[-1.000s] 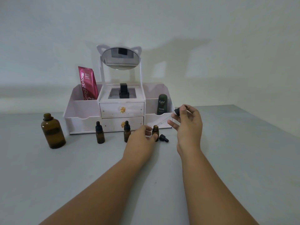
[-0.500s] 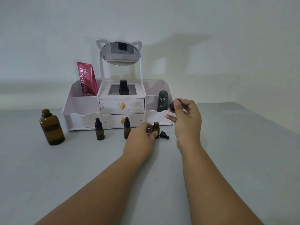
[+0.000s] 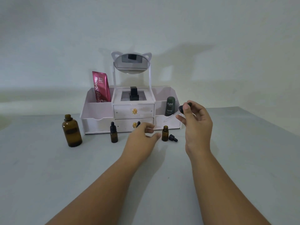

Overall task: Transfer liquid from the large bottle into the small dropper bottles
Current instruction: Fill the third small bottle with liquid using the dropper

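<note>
The large amber bottle [image 3: 71, 130] stands uncapped at the left of the table. A capped small dropper bottle [image 3: 113, 134] stands right of it. A second capped one [image 3: 138, 123] is mostly hidden behind my left hand [image 3: 142, 137], which hovers with relaxed fingers, holding nothing. An uncapped small amber bottle [image 3: 165, 133] stands just right of that hand, with a black cap [image 3: 173, 138] lying beside it. My right hand [image 3: 197, 125] pinches a dropper [image 3: 180, 111] by its black bulb, the glass tube pointing down-left above the open bottle.
A white organiser [image 3: 97, 122] with two drawers and a cat-ear mirror [image 3: 131, 63] stands behind the bottles. It holds a pink pouch [image 3: 101, 86], a black bottle [image 3: 134, 94] and a dark green Kahf stick [image 3: 170, 106]. A pale wall rises behind.
My left hand has let go of the uncapped small bottle and drawn back to the left. My right hand still holds the dropper, now slightly further right.
</note>
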